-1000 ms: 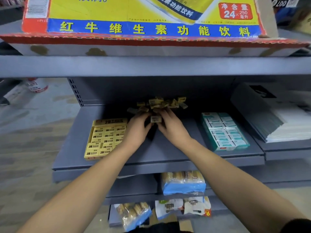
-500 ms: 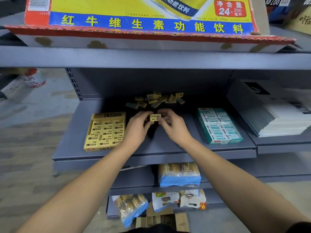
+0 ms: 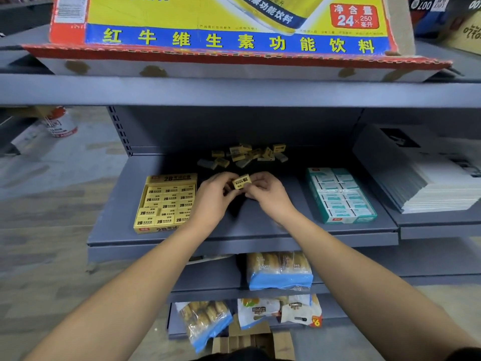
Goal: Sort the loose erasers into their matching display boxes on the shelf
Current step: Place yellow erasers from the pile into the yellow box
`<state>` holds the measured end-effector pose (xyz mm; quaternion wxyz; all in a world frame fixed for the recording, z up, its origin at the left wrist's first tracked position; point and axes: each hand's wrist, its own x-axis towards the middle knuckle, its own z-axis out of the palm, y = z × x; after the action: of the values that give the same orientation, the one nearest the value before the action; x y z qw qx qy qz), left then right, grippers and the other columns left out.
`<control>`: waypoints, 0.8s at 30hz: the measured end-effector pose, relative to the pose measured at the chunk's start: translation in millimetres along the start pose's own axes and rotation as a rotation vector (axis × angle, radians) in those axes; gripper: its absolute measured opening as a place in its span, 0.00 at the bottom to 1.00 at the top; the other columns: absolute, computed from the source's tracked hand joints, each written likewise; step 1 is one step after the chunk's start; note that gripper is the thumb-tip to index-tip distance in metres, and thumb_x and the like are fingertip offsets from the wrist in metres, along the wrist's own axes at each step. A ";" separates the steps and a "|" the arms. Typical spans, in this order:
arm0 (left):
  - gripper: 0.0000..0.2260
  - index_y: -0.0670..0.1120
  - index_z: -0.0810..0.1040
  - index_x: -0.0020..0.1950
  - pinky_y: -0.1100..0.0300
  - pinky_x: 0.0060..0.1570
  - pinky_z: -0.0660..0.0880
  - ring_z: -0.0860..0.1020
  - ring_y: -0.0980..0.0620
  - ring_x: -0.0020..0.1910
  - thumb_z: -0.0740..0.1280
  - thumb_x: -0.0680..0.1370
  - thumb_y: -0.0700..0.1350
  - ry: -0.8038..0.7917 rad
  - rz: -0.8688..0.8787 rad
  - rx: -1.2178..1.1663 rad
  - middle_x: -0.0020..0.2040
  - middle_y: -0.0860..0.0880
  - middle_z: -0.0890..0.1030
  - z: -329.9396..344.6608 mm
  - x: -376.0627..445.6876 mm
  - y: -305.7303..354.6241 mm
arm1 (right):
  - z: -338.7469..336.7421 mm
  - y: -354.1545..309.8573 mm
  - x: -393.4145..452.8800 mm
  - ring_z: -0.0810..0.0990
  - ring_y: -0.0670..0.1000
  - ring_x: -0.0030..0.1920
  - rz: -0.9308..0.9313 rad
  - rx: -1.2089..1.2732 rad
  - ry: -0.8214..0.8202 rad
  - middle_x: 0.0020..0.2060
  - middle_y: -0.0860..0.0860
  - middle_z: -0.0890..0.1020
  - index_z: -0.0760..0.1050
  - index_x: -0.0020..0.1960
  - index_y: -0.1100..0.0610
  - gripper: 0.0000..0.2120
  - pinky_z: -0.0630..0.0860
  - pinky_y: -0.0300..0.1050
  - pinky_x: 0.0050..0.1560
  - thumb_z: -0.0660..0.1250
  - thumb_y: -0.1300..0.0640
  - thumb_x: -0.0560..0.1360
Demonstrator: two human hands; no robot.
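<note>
Snack bags (image 3: 279, 272) on lower shelves, bottom centre. Middle shelf (image 3: 247, 230), frame centre: left hand (image 3: 213, 194) and right hand (image 3: 268, 194) meet above it, fingers of both clamped on one yellow 2B eraser (image 3: 241, 181). Yellow display box (image 3: 166, 201) just left of hands; teal display box (image 3: 339, 195) to right. Loose erasers (image 3: 244, 155) piled behind hands at shelf back. Drinks carton (image 3: 223, 29) on top shelf, upper frame.

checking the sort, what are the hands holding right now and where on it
One yellow 2B eraser, pinched between both hands: the left hand on its left end, the right hand on its right end.
</note>
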<state>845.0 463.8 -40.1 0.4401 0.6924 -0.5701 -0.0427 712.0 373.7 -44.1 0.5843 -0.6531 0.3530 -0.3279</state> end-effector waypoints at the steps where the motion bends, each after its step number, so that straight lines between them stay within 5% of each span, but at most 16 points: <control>1: 0.16 0.46 0.79 0.59 0.61 0.46 0.76 0.78 0.56 0.45 0.74 0.73 0.40 -0.018 0.001 -0.006 0.50 0.50 0.82 0.3 0.0 -0.1 | 0.1 -2.0 -0.2 0.82 0.55 0.53 0.012 0.079 0.011 0.50 0.59 0.81 0.74 0.54 0.59 0.07 0.80 0.49 0.56 0.67 0.63 0.76; 7: 0.21 0.47 0.75 0.67 0.69 0.48 0.72 0.77 0.59 0.45 0.70 0.75 0.38 -0.015 0.015 -0.013 0.52 0.53 0.79 -1.6 1.1 4.5 | -6.1 -9.8 -1.1 0.82 0.47 0.49 -0.126 -0.007 -0.027 0.50 0.54 0.83 0.78 0.59 0.58 0.11 0.78 0.37 0.46 0.67 0.63 0.77; 10: 0.17 0.46 0.78 0.64 0.69 0.47 0.71 0.76 0.57 0.45 0.70 0.76 0.38 -0.007 0.034 0.002 0.53 0.50 0.79 -3.6 0.2 6.2 | -6.6 -11.4 -3.1 0.82 0.46 0.50 -0.198 -0.064 0.026 0.49 0.51 0.83 0.78 0.57 0.58 0.10 0.78 0.40 0.51 0.69 0.61 0.76; 16: 0.15 0.44 0.78 0.62 0.67 0.48 0.71 0.77 0.55 0.46 0.70 0.76 0.38 0.048 0.026 0.022 0.53 0.47 0.79 -10.1 -1.6 3.8 | -6.2 -10.7 -9.2 0.79 0.45 0.53 -0.628 -0.528 0.008 0.52 0.49 0.81 0.80 0.56 0.58 0.11 0.77 0.41 0.55 0.72 0.60 0.74; 24: 0.18 0.46 0.76 0.66 0.65 0.52 0.71 0.78 0.53 0.51 0.66 0.76 0.35 0.135 -0.056 0.094 0.55 0.49 0.79 -40.3 -20.5 -9.9 | 22.8 -21.0 -12.7 0.79 0.44 0.53 -0.699 -0.550 0.011 0.51 0.48 0.82 0.81 0.54 0.58 0.09 0.75 0.40 0.56 0.71 0.59 0.74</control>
<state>867.9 503.0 -31.2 0.4432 0.7293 -0.5208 0.0187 726.0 398.0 -25.7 0.2410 -0.8626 0.1884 -0.4030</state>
